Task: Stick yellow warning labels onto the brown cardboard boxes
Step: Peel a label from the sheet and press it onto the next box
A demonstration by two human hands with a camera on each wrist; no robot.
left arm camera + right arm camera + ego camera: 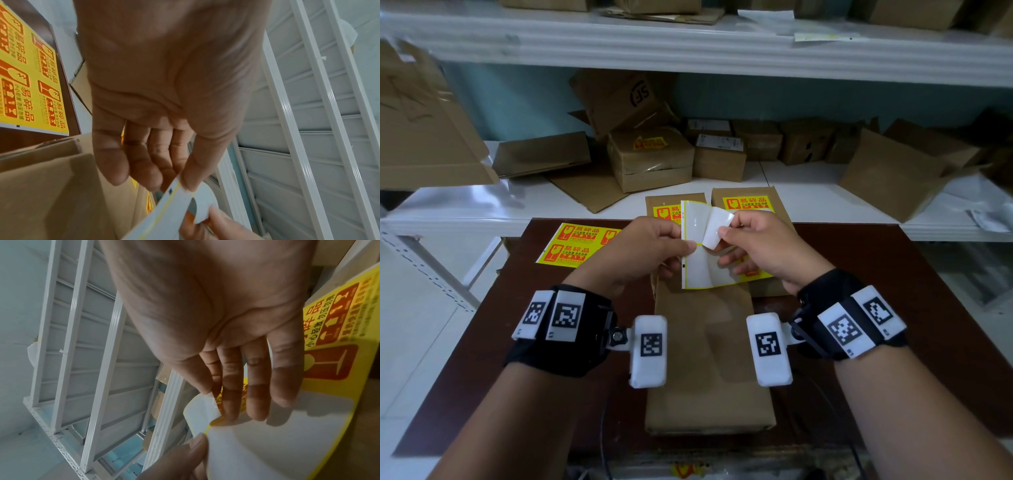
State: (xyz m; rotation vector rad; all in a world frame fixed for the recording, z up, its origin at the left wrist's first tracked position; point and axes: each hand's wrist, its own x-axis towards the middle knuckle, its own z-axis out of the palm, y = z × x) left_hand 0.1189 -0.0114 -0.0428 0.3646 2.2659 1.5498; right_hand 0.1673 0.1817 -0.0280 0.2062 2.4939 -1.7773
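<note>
My left hand (689, 246) pinches the left edge of a label sheet (695, 270), held up above a long brown cardboard box (709, 359) on the dark table. Much of the sheet is bare white liner with yellow trim. My right hand (726, 233) pinches a yellow warning label (717, 228) that curls off the sheet, white underside showing. In the left wrist view, thumb and fingers of the left hand (183, 183) clamp the sheet (170, 211). In the right wrist view, the right hand (216, 405) pinches the peeled label corner (201, 412) above the liner (277, 443).
Another sheet of yellow labels (577, 245) lies on the table at left. Two labelled boxes (748, 204) stand at the table's far edge. Behind, white shelving (791, 171) holds several cardboard boxes, one with a yellow label (650, 144). Flattened cardboard (424, 130) leans at left.
</note>
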